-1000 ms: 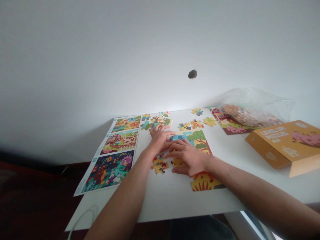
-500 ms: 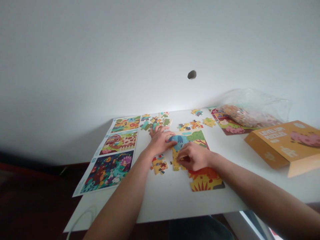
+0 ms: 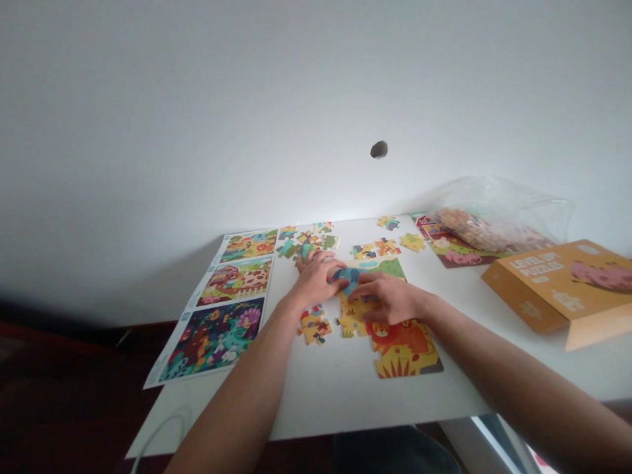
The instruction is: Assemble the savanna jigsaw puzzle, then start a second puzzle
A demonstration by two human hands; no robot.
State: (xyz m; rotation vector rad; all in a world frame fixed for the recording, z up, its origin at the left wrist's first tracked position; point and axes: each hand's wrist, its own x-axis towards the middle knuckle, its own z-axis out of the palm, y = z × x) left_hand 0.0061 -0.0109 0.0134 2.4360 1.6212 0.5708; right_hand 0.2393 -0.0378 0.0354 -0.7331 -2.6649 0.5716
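A partly joined jigsaw (image 3: 402, 345) with a lion and yellow ground lies in the middle of the white table (image 3: 336, 388). My left hand (image 3: 316, 280) lies flat, fingers spread, on the puzzle's upper left by a blue elephant part. My right hand (image 3: 388, 297) rests on the joined pieces beside it, fingers stretched toward the left hand and pressing down. A small loose cluster of pieces (image 3: 315, 324) sits just left of the puzzle.
A picture sheet (image 3: 224, 299) with three scenes lies at the left. Several loose pieces (image 3: 306, 240) are scattered at the back. A plastic bag of pieces (image 3: 494, 217) and an orange puzzle box (image 3: 563, 286) stand at the right. A wall rises behind.
My right hand has moved up and left from the puzzle's lower part to beside the left hand, uncovering the lion. The left hand has stayed put.
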